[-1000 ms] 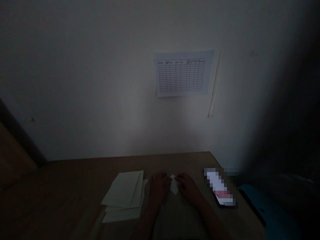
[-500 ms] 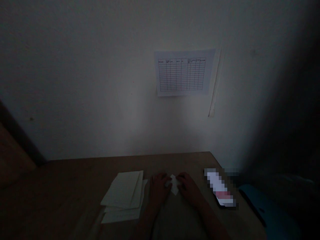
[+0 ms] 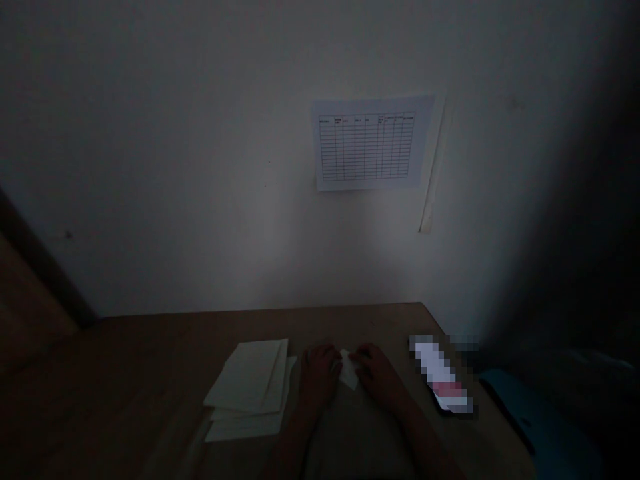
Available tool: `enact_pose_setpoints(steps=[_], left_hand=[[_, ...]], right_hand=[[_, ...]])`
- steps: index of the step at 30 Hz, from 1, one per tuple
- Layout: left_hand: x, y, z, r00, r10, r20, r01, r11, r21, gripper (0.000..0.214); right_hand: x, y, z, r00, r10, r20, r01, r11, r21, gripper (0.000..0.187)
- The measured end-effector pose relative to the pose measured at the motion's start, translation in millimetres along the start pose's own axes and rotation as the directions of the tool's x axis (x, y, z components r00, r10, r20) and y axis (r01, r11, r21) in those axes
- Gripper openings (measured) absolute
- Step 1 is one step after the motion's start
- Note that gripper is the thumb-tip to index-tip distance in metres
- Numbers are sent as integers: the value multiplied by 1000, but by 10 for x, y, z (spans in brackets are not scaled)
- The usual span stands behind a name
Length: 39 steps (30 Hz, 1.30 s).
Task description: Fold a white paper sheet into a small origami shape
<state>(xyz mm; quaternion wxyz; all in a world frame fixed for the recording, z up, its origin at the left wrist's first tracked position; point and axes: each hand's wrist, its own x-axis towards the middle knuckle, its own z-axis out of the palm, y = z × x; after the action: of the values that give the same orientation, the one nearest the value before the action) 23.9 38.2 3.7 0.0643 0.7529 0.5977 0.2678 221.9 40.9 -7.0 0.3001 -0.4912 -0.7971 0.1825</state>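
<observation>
A small folded piece of white paper (image 3: pixel 349 375) lies on the wooden table between my hands, its lower end tapering to a point. My left hand (image 3: pixel 320 373) is closed on its left edge, with the fingers bent over it. From the other side my right hand (image 3: pixel 375 375) grips the right edge with curled fingers. The fingers cover parts of the paper, and the dim light hides its creases. Left of my left hand lies a stack of white paper sheets (image 3: pixel 250 377), loosely overlapping.
A phone with a lit, blurred screen (image 3: pixel 437 370) lies near the right edge of the table (image 3: pixel 160 347). Beyond that edge is a blue object (image 3: pixel 545 413), perhaps a chair. A printed table sheet (image 3: pixel 370 143) is stuck to the wall behind.
My fingers have shifted slightly inward over the small paper, so less of its upper part and left side shows. The whole view has moved a little.
</observation>
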Motion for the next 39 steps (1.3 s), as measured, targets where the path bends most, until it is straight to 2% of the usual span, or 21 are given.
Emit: enact_pose_setpoints(steps=[5,9,13,21,31,35,37,39], left_hand=[[4,2,-10,999,35,10,-35,999,-10,25],[12,14,-9,1000,4,26,-4,1000,-9,19],[18,23,-1,1000,11,26,-11,1000,-2,17],[-5,37,-23,997,8,74,-8,1000,0,40],[14,31,21,998,-9,62,6,999,53,44],[9,-27,82,999,-8,33,7,999,53,45],[8,-51,104,1000,-3,16,2,999,45,45],[8,-63,115,1000,-3,0,3,999,37,44]], right_hand=[[-4,16,32,1000,-1,-25,1,1000,24,40],[0,65,87,995,22,-101,-16,999,52,38],[8,86,106,993,13,-114,-6,998,58,33],[38,139,119,991,-14,-136,33,990,140,31],[8,133,99,983,50,-174,-5,969,246,29],[4,129,91,958,74,-276,1,965,263,37],[5,133,54,927,70,-367,15,975,224,36],[3,141,-6,883,39,-467,17,993,116,27]])
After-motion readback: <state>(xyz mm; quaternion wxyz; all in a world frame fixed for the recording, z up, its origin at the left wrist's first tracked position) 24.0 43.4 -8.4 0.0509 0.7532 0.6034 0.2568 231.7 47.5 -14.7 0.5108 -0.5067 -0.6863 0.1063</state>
